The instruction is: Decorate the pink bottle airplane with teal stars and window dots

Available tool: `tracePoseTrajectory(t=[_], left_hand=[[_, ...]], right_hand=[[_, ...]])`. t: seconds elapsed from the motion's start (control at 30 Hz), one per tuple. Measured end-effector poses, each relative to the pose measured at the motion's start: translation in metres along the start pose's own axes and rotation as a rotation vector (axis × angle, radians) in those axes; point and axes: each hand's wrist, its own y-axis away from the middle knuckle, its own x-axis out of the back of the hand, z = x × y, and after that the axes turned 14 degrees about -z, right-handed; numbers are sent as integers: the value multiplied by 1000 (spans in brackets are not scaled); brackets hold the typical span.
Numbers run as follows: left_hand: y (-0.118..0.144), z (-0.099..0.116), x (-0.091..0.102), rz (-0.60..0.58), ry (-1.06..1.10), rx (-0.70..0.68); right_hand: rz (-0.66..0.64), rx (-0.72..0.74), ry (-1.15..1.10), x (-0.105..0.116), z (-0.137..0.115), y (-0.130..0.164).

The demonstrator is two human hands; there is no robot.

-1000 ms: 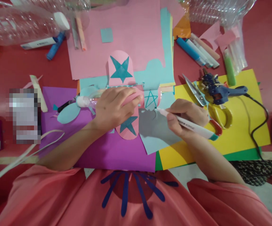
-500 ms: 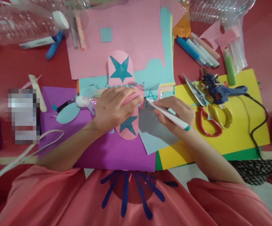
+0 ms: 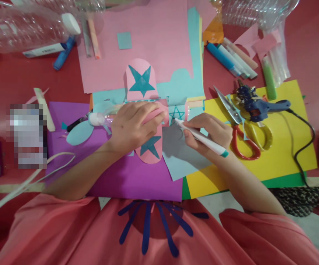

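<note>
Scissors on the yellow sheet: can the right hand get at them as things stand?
Probably yes, once freed. The scissors lie uncovered on the yellow sheet, just beside the right hand, nothing between them. But that hand grips a marker, so it is occupied now.

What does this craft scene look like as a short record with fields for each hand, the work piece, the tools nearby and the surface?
left hand: left hand presses down on the pink craft
right hand: right hand holds a marker, tip by the outlined star
work piece: pink shape with two filled teal stars, lying on purple paper
tools nearby: scissors and glue gun on yellow paper
surface: red table
</note>
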Motion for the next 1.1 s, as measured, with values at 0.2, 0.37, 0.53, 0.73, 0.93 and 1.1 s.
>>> tracePoseTrajectory(t=[0.2, 0.37, 0.53, 0.73, 0.93, 1.1], left_hand=[[0, -1, -1, 35, -29, -32], [-1, -1, -2, 40, 21, -23], [-1, -1, -1, 66, -48, -41], [0, -1, -2, -9, 74, 12], [0, -1, -2, 35, 80, -9], [-1, -1, -1, 49, -79, -29]], right_hand=[[-6, 33, 22, 1, 2, 0], [-38, 22, 41, 4, 2, 0], [-16, 52, 45, 5, 3, -2], [-44, 20, 73, 7, 1, -2], [-22, 15, 49, 5, 2, -1], [116, -75, -127, 4, 4, 7]])
